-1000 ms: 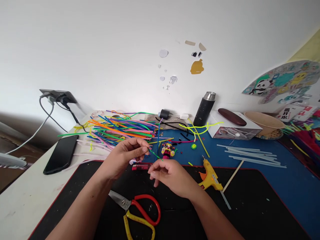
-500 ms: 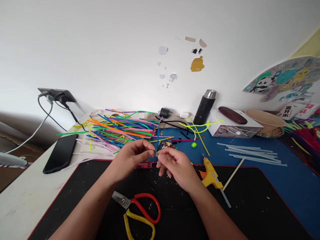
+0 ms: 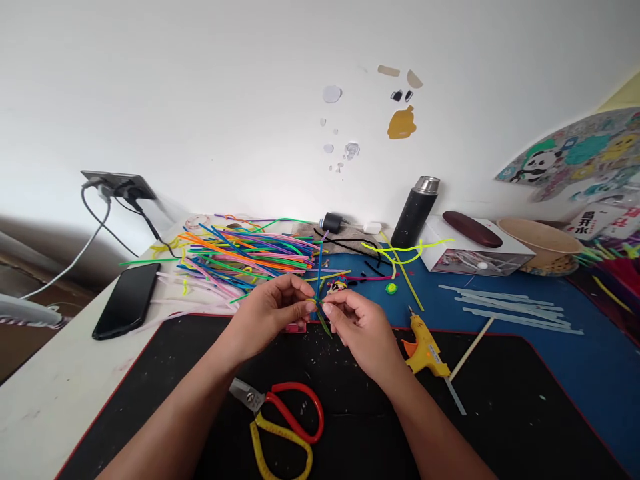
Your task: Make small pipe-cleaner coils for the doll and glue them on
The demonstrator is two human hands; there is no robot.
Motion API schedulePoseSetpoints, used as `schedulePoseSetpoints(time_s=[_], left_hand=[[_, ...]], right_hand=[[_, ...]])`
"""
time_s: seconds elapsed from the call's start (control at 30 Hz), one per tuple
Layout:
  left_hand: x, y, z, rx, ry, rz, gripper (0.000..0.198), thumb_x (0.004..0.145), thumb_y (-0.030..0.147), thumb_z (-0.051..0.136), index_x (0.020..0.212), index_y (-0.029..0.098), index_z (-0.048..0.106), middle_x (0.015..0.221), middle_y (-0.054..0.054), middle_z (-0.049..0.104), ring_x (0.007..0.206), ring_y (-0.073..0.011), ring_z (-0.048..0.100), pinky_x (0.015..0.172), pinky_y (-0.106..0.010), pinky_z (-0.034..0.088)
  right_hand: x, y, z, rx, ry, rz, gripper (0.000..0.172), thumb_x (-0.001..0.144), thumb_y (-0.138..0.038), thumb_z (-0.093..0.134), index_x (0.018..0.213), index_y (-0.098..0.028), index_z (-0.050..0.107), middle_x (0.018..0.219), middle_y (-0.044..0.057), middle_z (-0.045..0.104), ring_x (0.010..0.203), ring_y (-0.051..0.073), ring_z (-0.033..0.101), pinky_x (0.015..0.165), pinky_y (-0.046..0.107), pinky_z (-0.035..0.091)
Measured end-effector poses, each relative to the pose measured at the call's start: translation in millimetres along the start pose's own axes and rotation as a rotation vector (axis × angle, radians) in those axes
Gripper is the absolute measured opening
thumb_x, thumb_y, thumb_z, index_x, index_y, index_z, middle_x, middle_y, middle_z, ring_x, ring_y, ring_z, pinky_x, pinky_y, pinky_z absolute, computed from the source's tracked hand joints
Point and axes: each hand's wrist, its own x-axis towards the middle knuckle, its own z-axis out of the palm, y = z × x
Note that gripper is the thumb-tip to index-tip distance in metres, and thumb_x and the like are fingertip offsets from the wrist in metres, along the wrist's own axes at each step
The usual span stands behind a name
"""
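My left hand (image 3: pixel 279 305) is closed in a pinch, with thumb and index finger on a small green pipe cleaner (image 3: pixel 324 323). The fingertips of my right hand (image 3: pixel 361 328) pinch the same piece from the other side, and its end points down between the hands. Fingers partly cover the piece. A blue pipe cleaner (image 3: pixel 319 267) runs up from the fingertips; whether it is held or lies behind them I cannot tell. Just beyond my right fingers is a small multicoloured object (image 3: pixel 340 283). Scissors (image 3: pixel 280 420) with red and yellow handles lie nearer, on the black mat (image 3: pixel 360 440).
Many coloured pipe cleaners (image 3: pixel 250 250) are heaped behind my left hand, beside a phone (image 3: pixel 127 301). To the right lie a yellow glue gun (image 3: pixel 425 347), glue sticks (image 3: pixel 510 307) and a wooden stick (image 3: pixel 471 348). A black flask (image 3: pixel 415 212) and a white box (image 3: pixel 445 253) stand behind.
The hands have come slightly apart, and the green piece now shows hanging below the fingertips. My right fingers have curled in. The whole view has shifted a little.
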Motion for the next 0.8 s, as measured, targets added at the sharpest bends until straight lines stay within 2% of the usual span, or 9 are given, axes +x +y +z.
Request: schedulePoseSetpoints(time_s=[0.1, 0.2, 0.47, 0.63, 0.8], left_hand=[[0.6, -0.6, 0.0, 0.07, 0.034, 0.043, 0.032, 0.079, 0.042, 0.088, 0.09, 0.018, 0.069, 0.082, 0.0, 0.066, 0.072, -0.0145, 0.06, 0.066, -0.026, 0.05], [1.5, -1.7, 0.2, 0.1, 0.046, 0.047, 0.029, 0.081, 0.041, 0.085, 0.091, 0.018, 0.071, 0.083, -0.001, 0.068, 0.073, -0.0145, 0.06, 0.066, -0.026, 0.049], [2.5, -1.3, 1.4, 0.056, 0.036, 0.0, 0.036, 0.08, 0.041, 0.087, 0.103, 0.018, 0.072, 0.089, -0.004, 0.074, 0.078, -0.0173, 0.066, 0.07, -0.029, 0.054], [2.3, 0.2, -1.0, 0.019, 0.057, 0.024, 0.032, 0.079, 0.038, 0.089, 0.095, 0.017, 0.071, 0.085, 0.0, 0.071, 0.074, -0.0137, 0.063, 0.068, -0.025, 0.052], [2.0, 0.2, -2.1, -0.075, -0.034, -0.02, 0.036, 0.078, 0.038, 0.091, 0.1, 0.017, 0.073, 0.086, 0.0, 0.071, 0.073, -0.014, 0.065, 0.067, -0.026, 0.055]], right_hand=[[-1.2, 0.5, 1.0, -0.025, 0.014, -0.041, 0.024, 0.095, -0.046, 0.07, 0.099, -0.023, 0.076, 0.076, 0.002, 0.067, 0.066, 0.018, 0.06, 0.06, 0.03, 0.047], [-1.7, -0.4, 0.6, -0.008, 0.035, -0.037, 0.026, 0.094, -0.049, 0.071, 0.096, -0.023, 0.076, 0.08, 0.003, 0.069, 0.065, 0.018, 0.059, 0.061, 0.031, 0.047], [-1.7, -4.9, -0.9, -0.01, 0.027, -0.009, 0.031, 0.095, -0.053, 0.069, 0.094, -0.022, 0.073, 0.068, 0.0, 0.059, 0.055, 0.015, 0.051, 0.051, 0.029, 0.04], [-3.1, -3.6, -0.2, 0.054, -0.045, 0.022, 0.03, 0.096, -0.051, 0.069, 0.096, -0.021, 0.072, 0.063, -0.003, 0.057, 0.048, 0.012, 0.05, 0.049, 0.027, 0.04], [-1.7, -3.8, -1.2, 0.152, -0.051, 0.057, 0.037, 0.094, -0.057, 0.07, 0.095, -0.02, 0.068, 0.065, -0.002, 0.063, 0.049, 0.013, 0.061, 0.046, 0.024, 0.042]])
